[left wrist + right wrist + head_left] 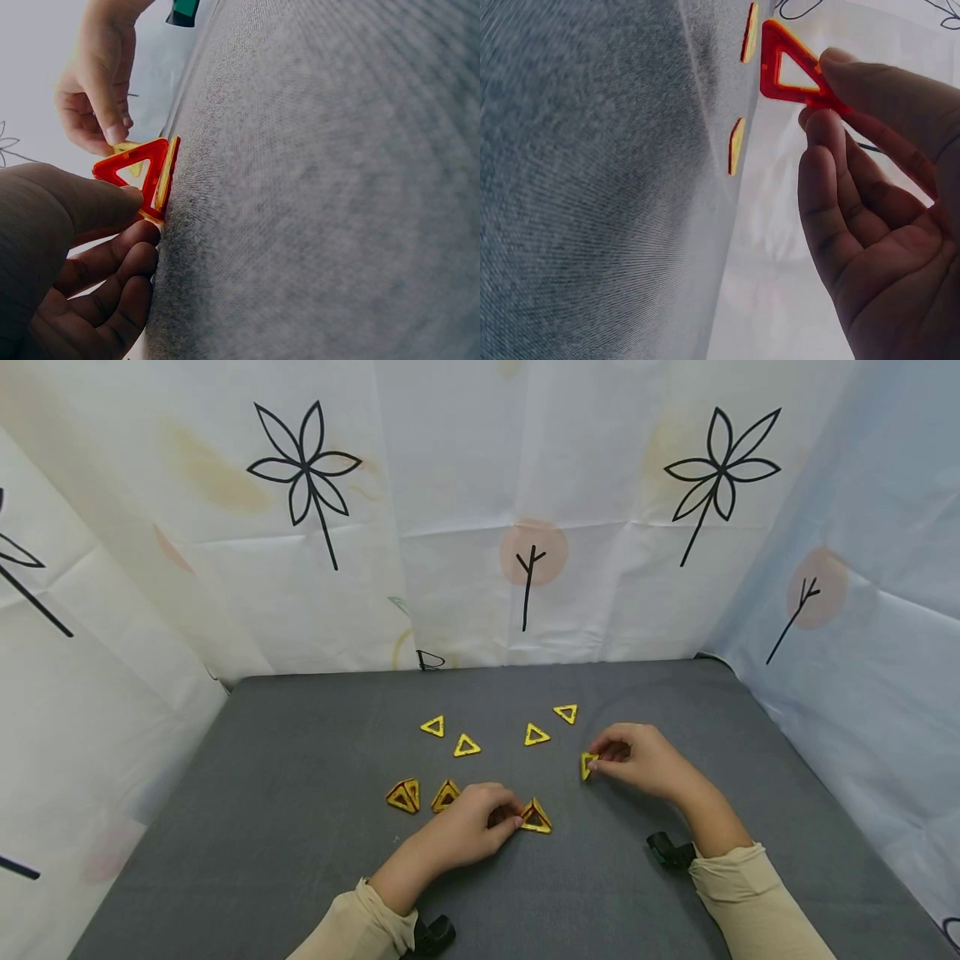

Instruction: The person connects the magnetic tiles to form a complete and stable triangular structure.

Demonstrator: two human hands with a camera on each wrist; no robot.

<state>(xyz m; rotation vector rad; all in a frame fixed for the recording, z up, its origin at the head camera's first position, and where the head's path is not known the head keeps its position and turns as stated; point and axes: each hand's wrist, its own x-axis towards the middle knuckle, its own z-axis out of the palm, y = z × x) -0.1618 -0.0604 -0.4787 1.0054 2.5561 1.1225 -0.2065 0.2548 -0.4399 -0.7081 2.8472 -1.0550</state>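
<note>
My left hand (472,822) pinches a small upright shape of joined triangular magnetic tiles (537,830), which stands on the grey table; one red-rimmed side (154,161) shows in the left wrist view. To the right, thumb and fingers of my right hand (648,764) hold a single triangular magnetic tile (769,67) just above the table. It looks yellow from the head and red-orange from the wrist. Left of the left hand are two more joined tile shapes, one at far left (403,796) and one (442,796) partly hidden behind the hand.
Several loose yellow triangular tiles lie flat farther back: a left pair (442,727) and a right pair (536,742). The grey table (315,743) ends at a white patterned cloth (465,568), which also hangs along both sides. Dark wrist devices (670,852) sit at both cuffs.
</note>
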